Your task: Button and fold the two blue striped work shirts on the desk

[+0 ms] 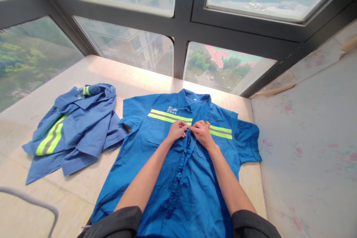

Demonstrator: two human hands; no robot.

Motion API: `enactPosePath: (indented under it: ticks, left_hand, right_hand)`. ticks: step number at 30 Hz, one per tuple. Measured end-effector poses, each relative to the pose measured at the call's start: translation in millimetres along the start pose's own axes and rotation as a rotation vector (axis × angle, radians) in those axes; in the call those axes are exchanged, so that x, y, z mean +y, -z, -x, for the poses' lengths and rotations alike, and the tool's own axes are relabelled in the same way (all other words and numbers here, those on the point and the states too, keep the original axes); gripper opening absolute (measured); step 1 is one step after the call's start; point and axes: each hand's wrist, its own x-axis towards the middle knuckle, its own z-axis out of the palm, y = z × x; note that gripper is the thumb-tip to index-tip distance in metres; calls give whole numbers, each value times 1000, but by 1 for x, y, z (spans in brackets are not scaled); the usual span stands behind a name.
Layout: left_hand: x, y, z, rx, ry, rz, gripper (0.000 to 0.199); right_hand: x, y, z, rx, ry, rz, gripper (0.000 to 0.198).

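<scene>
A blue short-sleeved work shirt (164, 148) with yellow-green and grey stripes lies spread out, its collar toward the window. Both hands meet at its front placket, level with the chest stripe. My left hand (177, 131) pinches the placket edge between thumb and fingers. From the other side, my right hand (201, 132) grips the same edge, fingertips touching those of the left. Whatever sits right between the fingertips is mostly hidden. Below them, a blue button (179, 175) and another higher up show along the placket. The collar stands open.
A second blue shirt (80, 130) with the same stripes lies crumpled on the left of the pale ledge (134, 72). Dark window frames (181, 37) close off the back. A flowered wall (306, 156) bounds the right. A grey tube (33, 201) curves in at the lower left.
</scene>
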Motion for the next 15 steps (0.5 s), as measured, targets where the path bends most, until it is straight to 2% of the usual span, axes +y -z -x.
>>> enactPosePath:
  ticks: [5, 11, 15]
  left_hand:
    - [-2, -3, 5, 42, -29, -70, 9]
    - [0, -10, 31, 145, -262, -385, 31]
    - [3, -18, 43, 196, -270, -576, 43]
  right_hand:
    - [-4, 1, 2, -11, -35, -38, 28]
    - [-9, 2, 2, -30, -38, -24, 29]
    - [-10, 1, 1, -26, -61, -31, 26]
